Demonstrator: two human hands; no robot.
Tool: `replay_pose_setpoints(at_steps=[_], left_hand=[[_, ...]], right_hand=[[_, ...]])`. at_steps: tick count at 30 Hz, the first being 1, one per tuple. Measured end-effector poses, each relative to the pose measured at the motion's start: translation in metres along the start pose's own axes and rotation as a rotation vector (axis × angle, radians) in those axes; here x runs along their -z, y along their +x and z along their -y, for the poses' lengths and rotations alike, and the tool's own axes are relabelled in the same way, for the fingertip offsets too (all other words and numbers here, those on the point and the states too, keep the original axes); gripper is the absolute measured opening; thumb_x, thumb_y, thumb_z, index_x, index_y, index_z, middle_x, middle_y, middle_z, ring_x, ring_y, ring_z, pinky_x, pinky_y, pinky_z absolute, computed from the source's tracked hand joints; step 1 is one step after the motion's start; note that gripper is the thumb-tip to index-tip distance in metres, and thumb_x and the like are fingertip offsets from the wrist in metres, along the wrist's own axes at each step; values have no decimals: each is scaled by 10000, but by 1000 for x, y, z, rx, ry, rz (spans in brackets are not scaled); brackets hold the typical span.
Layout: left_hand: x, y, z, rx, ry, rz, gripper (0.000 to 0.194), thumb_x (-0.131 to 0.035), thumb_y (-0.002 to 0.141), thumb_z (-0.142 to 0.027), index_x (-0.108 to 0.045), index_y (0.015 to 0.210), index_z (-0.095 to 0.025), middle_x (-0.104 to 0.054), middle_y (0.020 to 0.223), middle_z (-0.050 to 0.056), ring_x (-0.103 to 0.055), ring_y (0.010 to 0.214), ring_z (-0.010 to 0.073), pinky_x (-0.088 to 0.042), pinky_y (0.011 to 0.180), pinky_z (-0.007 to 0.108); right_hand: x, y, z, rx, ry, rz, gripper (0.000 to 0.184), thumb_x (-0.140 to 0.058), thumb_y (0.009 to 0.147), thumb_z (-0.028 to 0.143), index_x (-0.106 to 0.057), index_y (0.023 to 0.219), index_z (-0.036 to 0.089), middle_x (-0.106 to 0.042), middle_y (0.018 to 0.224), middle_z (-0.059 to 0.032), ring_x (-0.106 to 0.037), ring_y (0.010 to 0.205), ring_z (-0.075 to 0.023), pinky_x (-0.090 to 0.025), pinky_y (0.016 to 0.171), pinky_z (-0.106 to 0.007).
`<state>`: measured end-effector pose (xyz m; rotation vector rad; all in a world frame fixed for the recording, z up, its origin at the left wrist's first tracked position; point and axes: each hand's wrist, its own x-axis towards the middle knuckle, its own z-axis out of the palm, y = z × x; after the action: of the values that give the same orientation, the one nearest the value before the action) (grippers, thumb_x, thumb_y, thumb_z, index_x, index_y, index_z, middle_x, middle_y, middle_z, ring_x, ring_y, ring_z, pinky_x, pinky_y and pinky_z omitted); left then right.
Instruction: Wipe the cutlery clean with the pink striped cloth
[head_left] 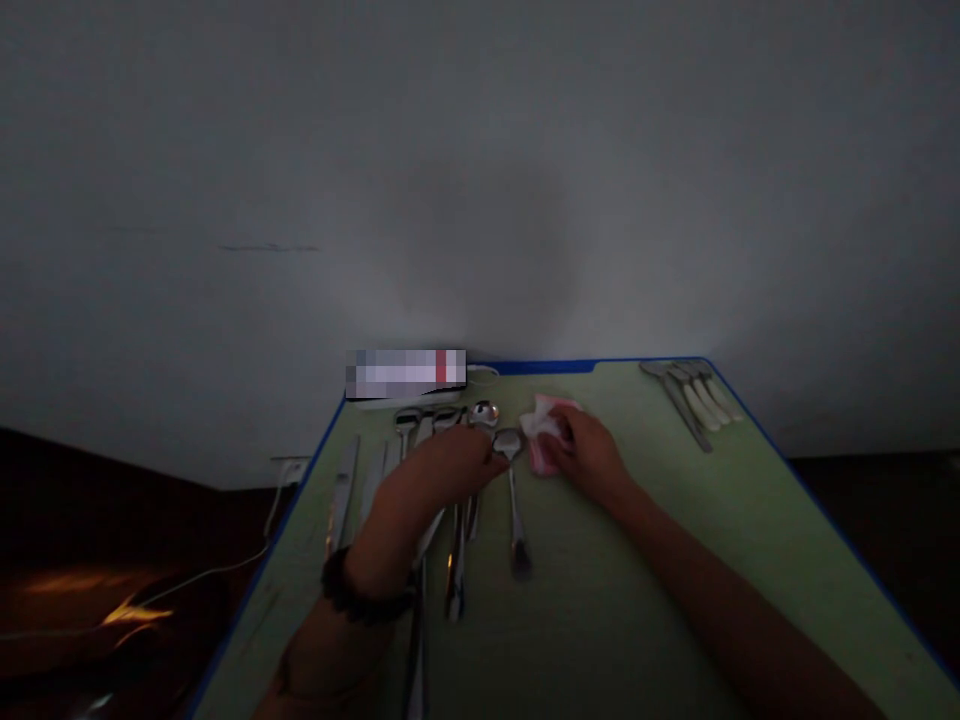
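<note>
My left hand reaches over a row of metal spoons and pinches the bowl of one spoon, whose handle lies on the green table pointing toward me. My right hand is closed on a crumpled pink and white cloth just right of that spoon's bowl. Several more spoons lie under and beside my left forearm. The scene is dim.
Knives lie at the table's left side. Another group of cutlery with pale handles sits at the far right corner. A white box stands at the far edge against the wall. A cable runs along the floor at left.
</note>
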<state>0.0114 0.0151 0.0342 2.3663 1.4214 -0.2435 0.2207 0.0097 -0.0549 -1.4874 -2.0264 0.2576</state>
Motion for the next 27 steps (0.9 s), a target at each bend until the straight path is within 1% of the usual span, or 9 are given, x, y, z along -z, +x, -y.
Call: replay_pose_setpoints(at_steps=[3, 7, 10, 13, 15, 17, 21, 23, 27], left_hand=[[-7, 3, -17, 48, 68, -10, 336, -453, 798, -439, -631, 761, -157, -658, 774, 117, -625, 726, 248, -457, 623, 336], [-16, 5, -29, 56, 132, -7, 377, -455, 787, -468, -636, 842, -142, -662, 846, 162, -628, 808, 302, -479, 661, 399], [-22, 6, -35, 20, 147, 58, 313, -484, 763, -371, -639, 866, -121, -666, 880, 188, -632, 826, 323, -486, 670, 423], [-24, 6, -42, -27, 144, 103, 240, -518, 698, -259, -653, 828, -110, -675, 869, 193, -641, 802, 321, -489, 651, 406], [-23, 6, -44, -54, 136, 135, 212, -512, 680, -226, -657, 774, -103, -680, 828, 191, -648, 757, 305, -487, 616, 373], [-17, 5, -42, -85, 118, 160, 210, -479, 708, -227, -652, 721, -109, -683, 776, 169, -649, 708, 266, -476, 588, 329], [-2, -1, -28, -186, 25, 171, 272, -380, 808, -252, -621, 738, -146, -683, 719, 82, -630, 661, 173, -445, 592, 256], [6, -7, -20, -215, -74, 156, 271, -356, 836, -258, -590, 744, -157, -669, 670, 47, -612, 623, 144, -422, 567, 236], [15, -14, -16, -202, -120, 86, 225, -375, 841, -266, -551, 749, -162, -647, 692, 37, -590, 639, 140, -396, 560, 240]], right_hand=[[-1, 1, -6, -74, 18, -54, 295, -460, 830, 370, -524, 1026, 160, -613, 911, -83, -535, 782, -189, -389, 711, -297], [-2, 2, -10, -76, 7, -59, 276, -463, 823, 383, -546, 966, 162, -612, 846, -70, -531, 751, -186, -383, 705, -294], [0, 3, -8, -73, 15, -58, 277, -466, 820, 390, -557, 941, 158, -613, 840, -72, -532, 729, -182, -387, 690, -294], [3, 4, -8, -83, 130, -61, 285, -476, 814, 393, -561, 950, 157, -619, 872, -75, -542, 729, -176, -401, 687, -293], [6, 4, -11, -147, 267, -102, 305, -471, 819, 401, -553, 987, 160, -615, 848, -62, -541, 701, -164, -412, 666, -285], [8, 6, -17, -250, 404, -201, 340, -456, 824, 427, -538, 1020, 161, -606, 822, -49, -533, 678, -155, -422, 650, -281], [10, 9, -27, -389, 623, -429, 405, -419, 832, 472, -525, 1073, 164, -605, 942, -70, -541, 805, -164, -434, 744, -300], [10, 10, -30, -402, 695, -467, 397, -418, 833, 474, -545, 1053, 170, -605, 970, -67, -540, 851, -163, -428, 775, -300], [9, 10, -34, -426, 825, -425, 337, -442, 814, 494, -568, 828, 182, -568, 745, -4, -517, 697, -137, -441, 648, -258]])
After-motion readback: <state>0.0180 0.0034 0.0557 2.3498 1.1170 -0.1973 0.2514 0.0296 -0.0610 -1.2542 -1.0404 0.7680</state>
